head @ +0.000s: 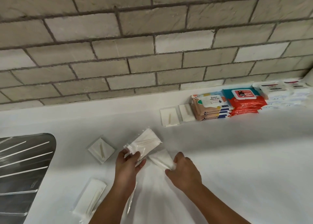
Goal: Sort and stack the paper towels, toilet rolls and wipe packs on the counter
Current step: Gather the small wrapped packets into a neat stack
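- Left hand (129, 161) grips the near end of a clear-wrapped napkin packet (145, 144), fingers curled round it; thin pale sticks show through the wrapper, and the packet angles up and to the right, away from the person.
- Right hand (183, 169) pinches the near end of a white napkin packet (160, 159), which points up-left toward the first one; whether the two packets touch cannot be told.
- Both hands sit close together over the middle of the white desk (237, 156), with the two held packets between and just beyond them.
- Just left of the left hand, a square napkin sachet (101, 150) with one stick inside lies flat on the desk, turned like a diamond.
- Nearer the person, left of the left forearm, lies a long napkin sachet (89, 196); a further wrapped piece is partly hidden under that forearm.
- Well beyond the hands, by the wall, two flat sachets (169, 116) lie side by side.
- Right of them, three wipe-pack stacks run along the wall, each just beside the next: a peach stack (210, 107), a red stack (243, 100) with a teal pack on top, and a white stack (277, 93).
- A steel drainer (25, 169) lies at the left edge.
- Grey brick-pattern tiling (152, 37) rises behind the desk.
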Available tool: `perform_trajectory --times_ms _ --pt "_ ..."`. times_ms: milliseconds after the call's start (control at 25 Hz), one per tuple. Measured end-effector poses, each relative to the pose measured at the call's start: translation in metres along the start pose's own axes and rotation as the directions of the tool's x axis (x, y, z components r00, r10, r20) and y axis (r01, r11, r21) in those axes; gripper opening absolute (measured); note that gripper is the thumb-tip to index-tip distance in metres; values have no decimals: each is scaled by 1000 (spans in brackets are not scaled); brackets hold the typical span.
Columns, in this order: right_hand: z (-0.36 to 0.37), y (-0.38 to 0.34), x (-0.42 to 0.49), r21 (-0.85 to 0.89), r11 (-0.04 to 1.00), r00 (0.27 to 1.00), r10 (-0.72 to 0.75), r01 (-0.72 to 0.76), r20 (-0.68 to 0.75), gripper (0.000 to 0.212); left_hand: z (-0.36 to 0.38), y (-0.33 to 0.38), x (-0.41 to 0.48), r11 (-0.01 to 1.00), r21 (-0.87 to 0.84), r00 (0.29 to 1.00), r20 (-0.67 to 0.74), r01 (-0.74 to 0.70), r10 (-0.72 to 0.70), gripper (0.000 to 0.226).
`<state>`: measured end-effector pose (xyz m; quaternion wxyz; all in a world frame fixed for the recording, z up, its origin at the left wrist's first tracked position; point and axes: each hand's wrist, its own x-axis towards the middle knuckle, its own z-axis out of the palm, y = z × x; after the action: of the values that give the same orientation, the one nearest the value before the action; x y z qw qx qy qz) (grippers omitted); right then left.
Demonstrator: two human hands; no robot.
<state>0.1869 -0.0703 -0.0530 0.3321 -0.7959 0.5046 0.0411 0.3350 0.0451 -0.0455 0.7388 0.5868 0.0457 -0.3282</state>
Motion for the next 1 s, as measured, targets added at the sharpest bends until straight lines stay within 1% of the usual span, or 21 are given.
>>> perform_trajectory --times_ms 120,320,400,480,560,640,720,800,840,880,960,1000 --pt "-2 -1 5 -33 999 999 35 -34 20 55 13 -4 8 1000 16 1000 19 -1 1 18" --pt "-5 -4 14 -80 994 989 88 -79 116 49 27 -9 20 998 51 999 35 -44 42 28" --pt "-4 -1 16 -48 996 987 76 -70 143 52 30 -10 22 997 53 998 30 -54 52 30" --pt "-7 6 19 89 995 989 32 -46 147 54 31 -12 24 994 89 997 11 -71 71 23" --pt "-13 17 25 252 968 993 -9 -20 114 52 31 -13 27 985 134 994 2 -110 111 12" --pt "-22 25 31 401 916 996 -16 -19 82 49 34 -15 30 977 133 986 7 -168 169 6" --pt "-30 27 38 535 844 998 -10 -26 64 41 43 -19 31 943 201 963 5 -265 270 7" --pt "-35 24 49 646 762 999 23 -44 41 30 58 -22 31 863 318 915 35 -392 403 14" --pt "-40 22 56 694 717 998 49 -59 34 24 66 -25 34 808 361 878 70 -465 474 16" --pt "-44 20 65 738 671 997 75 -71 27 21 72 -29 42 727 416 825 122 -547 551 18" --pt "-55 15 81 809 584 994 112 -73 9 22 82 -36 64 490 538 696 289 -686 657 23" --pt "-60 13 89 830 553 993 122 -70 3 23 85 -40 77 365 579 639 384 -729 667 26"
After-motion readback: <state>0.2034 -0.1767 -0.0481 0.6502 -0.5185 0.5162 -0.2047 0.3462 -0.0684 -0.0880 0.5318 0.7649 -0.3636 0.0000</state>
